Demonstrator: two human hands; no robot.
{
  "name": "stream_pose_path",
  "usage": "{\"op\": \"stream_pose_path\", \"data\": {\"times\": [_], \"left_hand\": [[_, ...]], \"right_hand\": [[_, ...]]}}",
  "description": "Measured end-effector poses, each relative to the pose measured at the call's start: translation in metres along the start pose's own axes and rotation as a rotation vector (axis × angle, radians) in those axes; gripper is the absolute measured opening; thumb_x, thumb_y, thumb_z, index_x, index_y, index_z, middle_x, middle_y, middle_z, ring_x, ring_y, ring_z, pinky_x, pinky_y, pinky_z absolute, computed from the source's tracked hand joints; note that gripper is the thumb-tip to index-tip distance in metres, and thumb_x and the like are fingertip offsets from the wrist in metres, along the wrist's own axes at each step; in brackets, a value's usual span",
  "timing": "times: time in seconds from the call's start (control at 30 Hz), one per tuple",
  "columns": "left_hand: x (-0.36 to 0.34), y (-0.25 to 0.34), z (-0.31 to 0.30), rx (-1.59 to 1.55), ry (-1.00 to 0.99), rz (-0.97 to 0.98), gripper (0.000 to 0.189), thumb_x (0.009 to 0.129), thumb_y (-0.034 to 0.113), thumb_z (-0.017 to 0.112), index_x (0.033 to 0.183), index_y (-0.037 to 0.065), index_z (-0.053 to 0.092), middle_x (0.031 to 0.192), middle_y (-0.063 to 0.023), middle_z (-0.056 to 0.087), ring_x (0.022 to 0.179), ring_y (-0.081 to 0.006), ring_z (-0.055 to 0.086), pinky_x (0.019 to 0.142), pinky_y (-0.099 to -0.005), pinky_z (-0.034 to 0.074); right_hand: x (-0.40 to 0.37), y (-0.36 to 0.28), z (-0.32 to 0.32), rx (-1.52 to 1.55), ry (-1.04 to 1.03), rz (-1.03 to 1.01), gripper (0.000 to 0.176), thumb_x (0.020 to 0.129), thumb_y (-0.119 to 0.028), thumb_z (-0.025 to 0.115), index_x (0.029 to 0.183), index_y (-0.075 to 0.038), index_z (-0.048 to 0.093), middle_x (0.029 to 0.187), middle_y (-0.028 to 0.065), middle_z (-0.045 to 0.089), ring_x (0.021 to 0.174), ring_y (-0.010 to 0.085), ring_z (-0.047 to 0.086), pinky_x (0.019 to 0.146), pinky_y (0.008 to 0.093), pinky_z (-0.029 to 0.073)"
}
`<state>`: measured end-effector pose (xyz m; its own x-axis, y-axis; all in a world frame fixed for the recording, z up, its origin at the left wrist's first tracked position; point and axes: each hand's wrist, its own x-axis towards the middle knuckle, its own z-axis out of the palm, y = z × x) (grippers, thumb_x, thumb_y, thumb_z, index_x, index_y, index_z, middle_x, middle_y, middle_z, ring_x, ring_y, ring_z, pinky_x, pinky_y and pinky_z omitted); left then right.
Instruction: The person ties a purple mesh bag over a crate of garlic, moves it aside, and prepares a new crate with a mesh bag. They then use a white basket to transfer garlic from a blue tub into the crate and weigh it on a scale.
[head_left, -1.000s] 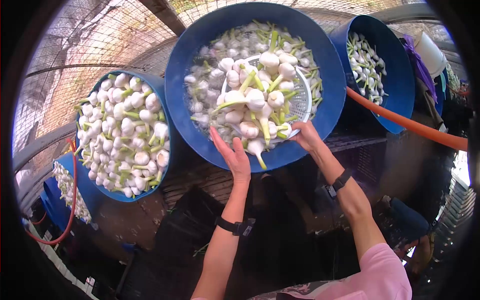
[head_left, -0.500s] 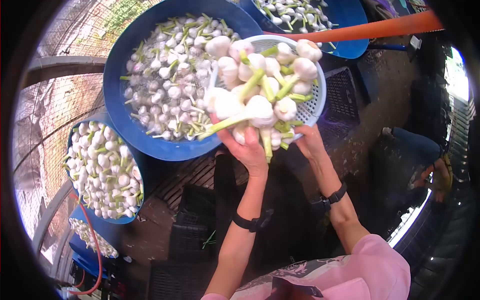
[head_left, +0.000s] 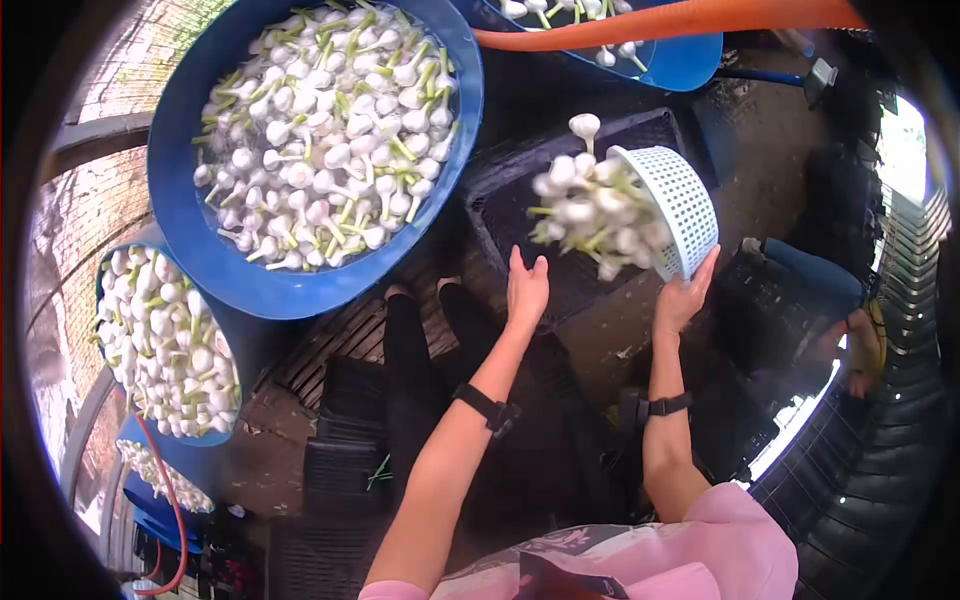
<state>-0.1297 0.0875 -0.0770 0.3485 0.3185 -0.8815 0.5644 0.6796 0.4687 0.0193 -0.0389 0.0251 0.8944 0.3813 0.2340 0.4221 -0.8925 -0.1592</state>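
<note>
**Many garlic bulbs (head_left: 597, 207) spill from one tipped colander (head_left: 684, 205)**

The garlic is over the black plastic crate (head_left: 508, 200), between its left and right edges, blurred and clear of any hand. Each bulb should be firm and light, though a full load would weigh noticeably; wet skins would probably be slippery, and the cloves could bruise if dropped hard. Single bulbs would be best taken by the green stalk stubs.

The colander, pale, round-walled and pierced with small holes, lies on its side above the crate's right edge. It looks stiff and light; the rim seems the surest hold. The right hand (head_left: 684, 298) grips it at its lower side. The left hand (head_left: 528, 287) is empty, fingers extended, near the crate's near left corner and apart from the colander.

Beyond the crate's left edge, a smooth blue tub (head_left: 290, 297) carries more pale, rounded bulbs, apparently in water, right up to its walls. A ribbed-looking orange hose (head_left: 680, 22) passes beyond the crate's far edge.
</note>
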Motion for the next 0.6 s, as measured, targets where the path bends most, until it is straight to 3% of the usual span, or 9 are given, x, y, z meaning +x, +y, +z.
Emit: {"op": "stream_pose_path", "data": {"times": [0.13, 0.2, 0.27, 0.33, 0.43, 0.5, 0.53, 0.57, 0.6], "left_hand": [[0.003, -0.01, 0.019, 0.224, 0.016, 0.207, 0.06, 0.085, 0.022, 0.055, 0.134, -0.002, 0.032, 0.127, -0.0264, 0.045, 0.115, -0.0387, 0.045, 0.096, -0.0407, 0.037], [0.007, -0.005, 0.029, 0.485, 0.141, 0.581, 0.054, 0.082, 0.017, 0.056, 0.13, 0.0, 0.038, 0.119, -0.023, 0.049, 0.108, -0.039, 0.048, 0.093, -0.0422, 0.039], [0.016, 0.006, 0.038, 0.495, 0.178, 0.658, 0.046, 0.078, 0.011, 0.058, 0.122, 0.001, 0.047, 0.11, -0.0176, 0.052, 0.1, -0.0354, 0.051, 0.089, -0.0418, 0.041], [0.028, 0.026, 0.038, 0.597, 0.173, 0.945, 0.037, 0.075, 0.005, 0.059, 0.112, 0.003, 0.054, 0.103, -0.0138, 0.052, 0.094, -0.0321, 0.052, 0.084, -0.0403, 0.043], [0.049, 0.068, 0.032, 0.599, 0.284, 1.176, 0.031, 0.07, 0.002, 0.062, 0.1, 0.007, 0.059, 0.096, -0.0104, 0.053, 0.088, -0.0282, 0.052, 0.077, -0.0393, 0.044], [0.063, 0.088, 0.022, 0.614, 0.334, 1.337, 0.028, 0.068, 0.0, 0.062, 0.095, 0.008, 0.061, 0.093, -0.0087, 0.055, 0.088, -0.0256, 0.054, 0.076, -0.039, 0.044], [0.066, 0.091, 0.014, 0.685, 0.304, 1.353, 0.028, 0.069, 0.001, 0.061, 0.096, 0.008, 0.061, 0.098, -0.0085, 0.058, 0.094, -0.0259, 0.055, 0.082, -0.0377, 0.044], [0.07, 0.087, 0.01, 0.828, 0.211, 1.393, 0.031, 0.07, 0.004, 0.061, 0.101, 0.008, 0.061, 0.106, -0.0087, 0.057, 0.101, -0.0258, 0.054, 0.087, -0.036, 0.043], [0.075, 0.078, 0.008, 0.971, 0.11, 1.425, 0.034, 0.072, 0.007, 0.061, 0.106, 0.009, 0.06, 0.114, -0.009, 0.056, 0.109, -0.0257, 0.052, 0.093, -0.0343, 0.041]], "right_hand": [[0.017, 0.032, -0.011, -0.067, 0.227, 0.017, 0.062, 0.076, 0.006, 0.048, 0.136, 0.004, 0.031, 0.136, 0.0246, 0.037, 0.127, 0.0373, 0.035, 0.104, 0.0412, 0.03], [0.022, 0.042, -0.016, -0.04, 0.24, 0.074, 0.065, 0.075, 0.008, 0.048, 0.137, 0.004, 0.029, 0.136, 0.0254, 0.036, 0.127, 0.0381, 0.035, 0.105, 0.0418, 0.029], [0.025, 0.054, -0.014, 0.01, 0.246, 0.112, 0.066, 0.073, 0.008, 0.047, 0.137, 0.003, 0.029, 0.136, 0.025, 0.036, 0.126, 0.0378, 0.036, 0.105, 0.0417, 0.029], [0.023, 0.064, -0.012, 0.066, 0.248, 0.157, 0.067, 0.072, 0.009, 0.047, 0.137, 0.003, 0.028, 0.136, 0.0246, 0.037, 0.126, 0.0375, 0.036, 0.106, 0.0417, 0.028], [0.02, 0.074, 0.001, 0.254, 0.286, 0.264, 0.068, 0.07, 0.011, 0.046, 0.136, 0.004, 0.029, 0.135, 0.0222, 0.039, 0.125, 0.0337, 0.038, 0.106, 0.0398, 0.029], [0.014, 0.079, 0.006, 0.586, 0.297, 0.482, 0.064, 0.071, 0.011, 0.046, 0.133, 0.005, 0.032, 0.131, 0.0205, 0.042, 0.121, 0.0305, 0.043, 0.104, 0.0366, 0.031], [0.011, 0.079, 0.009, 0.748, 0.298, 0.593, 0.062, 0.071, 0.011, 0.047, 0.131, 0.006, 0.033, 0.13, 0.0196, 0.043, 0.118, 0.0288, 0.045, 0.103, 0.035, 0.032], [0.008, 0.079, 0.012, 0.854, 0.318, 0.676, 0.062, 0.07, 0.011, 0.047, 0.13, 0.004, 0.034, 0.124, 0.0182, 0.048, 0.107, 0.0274, 0.053, 0.091, 0.0345, 0.045], [0.007, 0.072, 0.011, 0.855, 0.322, 0.691, 0.062, 0.07, 0.011, 0.047, 0.13, 0.004, 0.034, 0.124, 0.0182, 0.048, 0.107, 0.0274, 0.053, 0.091, 0.0345, 0.045]]}}
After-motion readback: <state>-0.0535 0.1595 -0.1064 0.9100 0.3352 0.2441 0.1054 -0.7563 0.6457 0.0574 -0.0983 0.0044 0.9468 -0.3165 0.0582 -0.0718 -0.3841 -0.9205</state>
